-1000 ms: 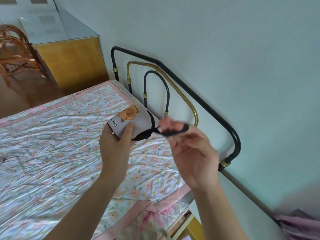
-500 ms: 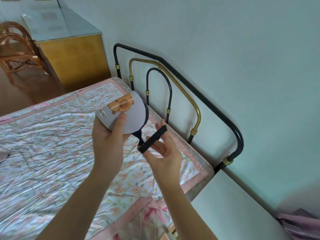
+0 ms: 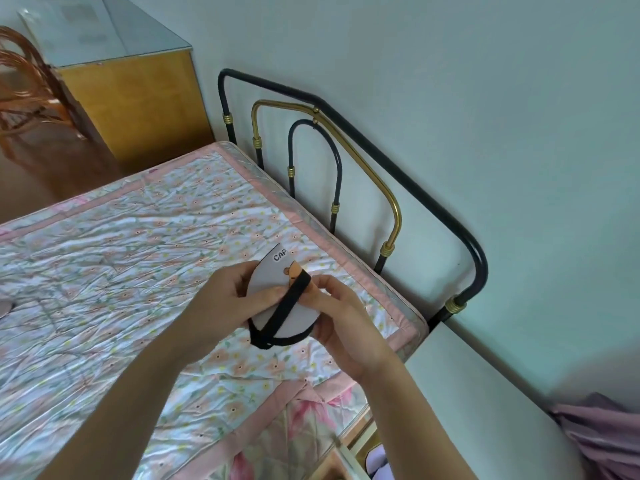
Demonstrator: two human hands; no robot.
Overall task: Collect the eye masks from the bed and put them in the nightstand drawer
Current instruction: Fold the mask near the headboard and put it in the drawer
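Held over the bed (image 3: pixel 121 258), near its headboard corner — one eye mask (image 3: pixel 277 303), folded into a smooth pale oval with a black edge binding, printed letters "CAP" and part of an orange-brown cartoon figure showing at the top. Gripped from the left by the left hand (image 3: pixel 221 306), fingers curled round the mask's rim and thumb laid flat on its face. Pinched from the right by the right hand (image 3: pixel 341 320), fingertips closed on the flat black elastic strap (image 3: pixel 287 306), drawn slantwise across the mask's front. Beneath both hands, a crinkled quilted cover on the bed, pale with small peach flowers and a pink border. Behind the bed, a curved tubular metal headboard (image 3: pixel 363 150) — black outer loop, brass inner arch, ribbed brass collars at the joints. Past the bed's far side, a boxy wooden cabinet (image 3: pixel 138 105) with a glossy top and a woven rattan chair (image 3: pixel 24 88). Right of the bed, a plain white nightstand (image 3: pixel 485 403) top with crumpled mauve cloth (image 3: pixel 602 431) on it. At the bed's left edge, a small grey object (image 3: pixel 5 306), too cropped to identify
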